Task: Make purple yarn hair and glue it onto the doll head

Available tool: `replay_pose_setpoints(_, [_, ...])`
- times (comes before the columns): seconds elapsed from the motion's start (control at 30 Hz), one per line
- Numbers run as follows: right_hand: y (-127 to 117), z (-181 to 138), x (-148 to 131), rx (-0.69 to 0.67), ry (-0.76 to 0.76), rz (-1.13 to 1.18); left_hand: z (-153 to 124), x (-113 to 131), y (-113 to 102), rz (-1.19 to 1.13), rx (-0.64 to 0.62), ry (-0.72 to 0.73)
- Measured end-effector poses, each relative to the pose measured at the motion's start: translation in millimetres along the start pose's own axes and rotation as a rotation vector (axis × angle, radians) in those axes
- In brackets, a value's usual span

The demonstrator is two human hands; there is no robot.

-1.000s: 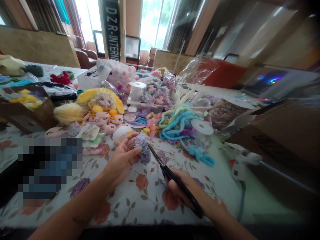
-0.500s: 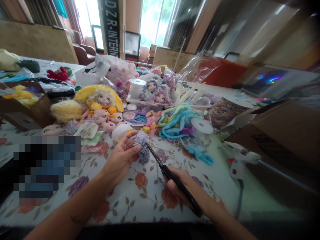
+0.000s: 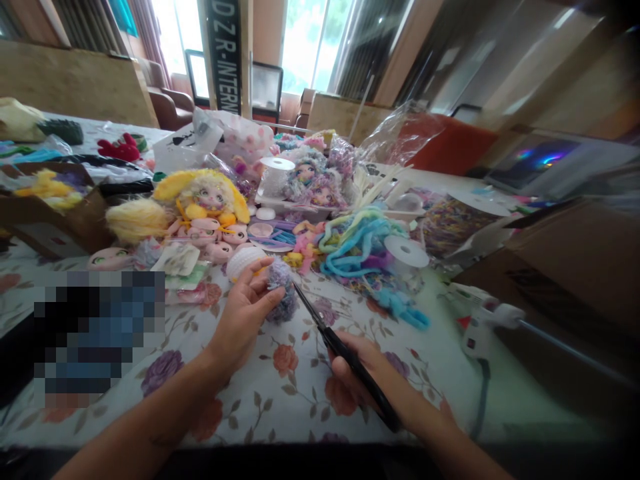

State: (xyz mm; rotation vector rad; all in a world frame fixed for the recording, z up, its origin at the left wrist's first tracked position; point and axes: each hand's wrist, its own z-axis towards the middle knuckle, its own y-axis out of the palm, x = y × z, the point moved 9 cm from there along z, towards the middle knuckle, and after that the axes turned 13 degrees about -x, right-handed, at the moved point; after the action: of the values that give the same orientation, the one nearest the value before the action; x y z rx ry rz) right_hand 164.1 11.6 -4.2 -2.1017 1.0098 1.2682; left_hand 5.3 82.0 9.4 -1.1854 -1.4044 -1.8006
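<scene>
Between the fingertips and thumb of my left hand (image 3: 247, 303) is a fluffy lavender-grey pompom (image 3: 283, 300), held above the flowered cloth. My right hand (image 3: 357, 367) grips black-handled scissors (image 3: 333, 339). Their blades point up and left, the tips at the pompom's right side; whether they touch it I cannot tell. A white crocheted ball (image 3: 244, 261) sits just behind my left hand. Beyond lie several doll heads (image 3: 205, 231) and a doll with a yellow hood (image 3: 210, 197).
Blue-green yarn (image 3: 360, 240) and a white spool (image 3: 407, 251) lie behind the scissors. Cardboard boxes stand at the left (image 3: 65, 223) and right (image 3: 565, 280). A power strip (image 3: 475, 330) with a cord is on the right. A pixelated patch (image 3: 100, 333) covers something at left.
The pompom has turned in my left hand and looks rounder, its lower end raised. The scissors stay close beside it, almost unmoved. The whole view has shifted slightly.
</scene>
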Motion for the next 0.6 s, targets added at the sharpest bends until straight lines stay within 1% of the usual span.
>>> replay_pose_setpoints(0.2, [1.2,0.1,0.8,0.003,0.018,0.021,-2.6,13.0,0.7,0.123,0.017,0.105])
replay_pose_setpoints(0.33, [2.4,2.7,5.0,-0.016,0.015,0.027,-4.7,12.2,-1.3,0.154,0.052,0.092])
replay_pose_setpoints(0.47, [3.0,5.7,8.8,-0.032,0.004,0.026,-6.7,10.5,-8.6,0.170,0.121,0.079])
replay_pose_setpoints(0.6, [4.3,8.9,16.1,-0.057,-0.040,0.013,-7.5,10.4,-14.6,0.168,0.174,0.093])
